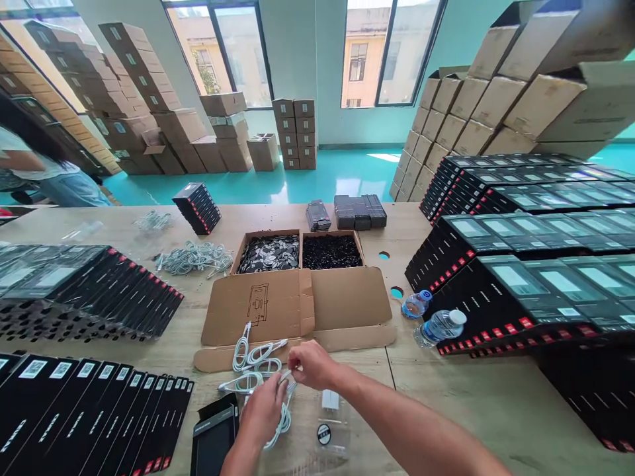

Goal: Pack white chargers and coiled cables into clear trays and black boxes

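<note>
My left hand and my right hand meet over a coiled white cable near the table's front edge. Both hands have their fingers pinched on that cable. More coiled white cables lie just left of my hands, on a flattened cardboard flap. A clear plastic bag with a white plug and a round black sticker lies under my right forearm. An open black box sits left of my left wrist.
Two open cartons of small parts stand behind the flap. Rows of black boxes fill both sides. Two water bottles lie at right. A person stands at far left. Cardboard cartons are stacked behind.
</note>
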The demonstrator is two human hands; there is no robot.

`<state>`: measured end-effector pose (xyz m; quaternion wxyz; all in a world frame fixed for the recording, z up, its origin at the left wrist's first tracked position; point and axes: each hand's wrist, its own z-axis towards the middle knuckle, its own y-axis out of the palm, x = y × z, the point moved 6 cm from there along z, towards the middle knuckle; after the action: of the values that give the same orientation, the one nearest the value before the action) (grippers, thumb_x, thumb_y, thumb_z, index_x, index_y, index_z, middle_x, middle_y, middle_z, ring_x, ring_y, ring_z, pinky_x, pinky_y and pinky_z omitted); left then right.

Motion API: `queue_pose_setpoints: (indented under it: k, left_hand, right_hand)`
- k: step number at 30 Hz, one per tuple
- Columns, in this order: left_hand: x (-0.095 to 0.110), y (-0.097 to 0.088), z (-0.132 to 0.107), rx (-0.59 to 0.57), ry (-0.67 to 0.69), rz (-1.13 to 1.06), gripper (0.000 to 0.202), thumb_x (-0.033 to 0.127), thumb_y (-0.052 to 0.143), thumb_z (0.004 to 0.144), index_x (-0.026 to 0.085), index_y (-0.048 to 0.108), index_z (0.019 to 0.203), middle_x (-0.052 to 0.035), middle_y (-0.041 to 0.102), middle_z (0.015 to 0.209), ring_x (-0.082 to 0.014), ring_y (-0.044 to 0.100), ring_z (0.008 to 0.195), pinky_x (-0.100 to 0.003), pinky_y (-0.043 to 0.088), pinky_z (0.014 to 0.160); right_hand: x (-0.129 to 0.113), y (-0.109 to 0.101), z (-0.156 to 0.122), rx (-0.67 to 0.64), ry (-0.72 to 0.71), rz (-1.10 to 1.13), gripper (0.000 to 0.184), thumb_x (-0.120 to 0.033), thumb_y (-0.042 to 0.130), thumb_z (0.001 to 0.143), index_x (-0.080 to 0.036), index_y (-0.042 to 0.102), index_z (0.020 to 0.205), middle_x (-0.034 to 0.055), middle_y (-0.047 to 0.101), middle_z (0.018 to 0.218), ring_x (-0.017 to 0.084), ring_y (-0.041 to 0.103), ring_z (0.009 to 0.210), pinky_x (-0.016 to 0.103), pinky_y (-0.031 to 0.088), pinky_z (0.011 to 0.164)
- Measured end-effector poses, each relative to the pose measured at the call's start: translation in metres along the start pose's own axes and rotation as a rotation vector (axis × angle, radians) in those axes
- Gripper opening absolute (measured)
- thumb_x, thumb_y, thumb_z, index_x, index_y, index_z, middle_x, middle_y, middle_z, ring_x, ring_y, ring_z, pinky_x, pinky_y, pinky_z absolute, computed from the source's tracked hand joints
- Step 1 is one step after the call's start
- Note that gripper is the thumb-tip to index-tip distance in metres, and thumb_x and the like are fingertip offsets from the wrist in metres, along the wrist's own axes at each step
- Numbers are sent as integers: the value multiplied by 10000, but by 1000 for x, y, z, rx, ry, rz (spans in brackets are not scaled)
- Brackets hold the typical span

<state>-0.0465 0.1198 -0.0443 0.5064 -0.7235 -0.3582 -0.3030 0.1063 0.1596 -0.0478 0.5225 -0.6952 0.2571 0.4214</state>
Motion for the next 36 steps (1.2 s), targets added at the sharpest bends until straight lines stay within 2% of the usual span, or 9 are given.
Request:
queue_pose_setpoints:
  k: [2, 5, 9, 15, 21, 25, 28, 32, 36]
  left_hand:
    - [10, 4, -3, -53, -39, -95, 469, 692, 528, 803, 238, 577, 697, -27, 651, 668, -242, 657, 671, -354, 539, 626]
    - [27, 6, -15, -63, -74, -231, 568, 783, 433, 825, 231, 564, 816, -6, 652, 676, -201, 634, 587, -277, 438, 484]
    - [53, 18, -38, -112, -101, -423, 624, 814, 615, 711, 203, 605, 833, -4, 652, 658, -158, 590, 525, -228, 309, 426]
    - [77, 41, -71, -296, -192, -673, 629, 661, 821, 643, 212, 631, 1041, 43, 589, 671, -78, 428, 484, -197, 229, 429]
    - [86, 31, -82, -152, 16, -469, 581, 625, 778, 726, 239, 579, 1113, 44, 555, 770, -111, 466, 629, -225, 391, 578]
    - [96, 32, -88, -174, 39, -486, 628, 586, 763, 762, 262, 503, 1233, 60, 541, 775, -104, 455, 634, -212, 374, 580]
    - [98, 36, -91, -261, -99, -598, 635, 564, 819, 705, 272, 505, 1173, 105, 450, 701, -54, 326, 518, -187, 223, 485]
    - [98, 41, -93, -461, -201, -659, 603, 543, 863, 651, 246, 521, 1049, 116, 423, 643, -32, 238, 463, -208, 109, 455]
    - [90, 42, -90, -428, -192, -610, 639, 592, 864, 616, 242, 546, 1047, 124, 410, 587, -32, 244, 437, -213, 98, 461]
  right_hand:
    - [-3, -23, -9, 146, 28, 106, 236, -134, 688, 753, -238, 733, 960, 40, 749, 1053, 227, 629, 1071, 356, 423, 994]
    - [-1, -47, -29, 266, 101, 300, 317, -308, 560, 914, -193, 687, 1180, 108, 711, 1167, 227, 641, 1049, 355, 498, 887]
    - [-14, -48, -57, 145, 118, 572, 435, -534, 528, 906, -153, 738, 915, 46, 688, 754, 148, 605, 638, 237, 428, 536]
    - [-46, -54, -86, 121, 88, 849, 348, -487, 625, 800, -160, 674, 692, 5, 626, 615, 92, 493, 514, 210, 328, 470]
    - [-29, -64, -100, 186, 222, 567, 238, -363, 548, 797, -191, 570, 633, -52, 476, 546, 91, 409, 475, 229, 311, 472]
    - [-36, -74, -108, -17, 126, 428, 278, -147, 682, 634, -171, 487, 438, -93, 278, 454, 61, 277, 480, 242, 217, 508]
    - [-58, -82, -115, -87, -87, 260, 252, -81, 655, 671, -165, 541, 463, -80, 339, 493, 78, 329, 535, 242, 243, 543]
    - [-74, -93, -122, 153, -212, 103, 245, -161, 584, 868, -189, 705, 656, -20, 550, 647, 129, 490, 650, 247, 363, 619]
    - [-71, -99, -132, 369, -99, 86, 239, -173, 590, 893, -232, 768, 1041, 39, 682, 921, 165, 615, 800, 272, 470, 738]
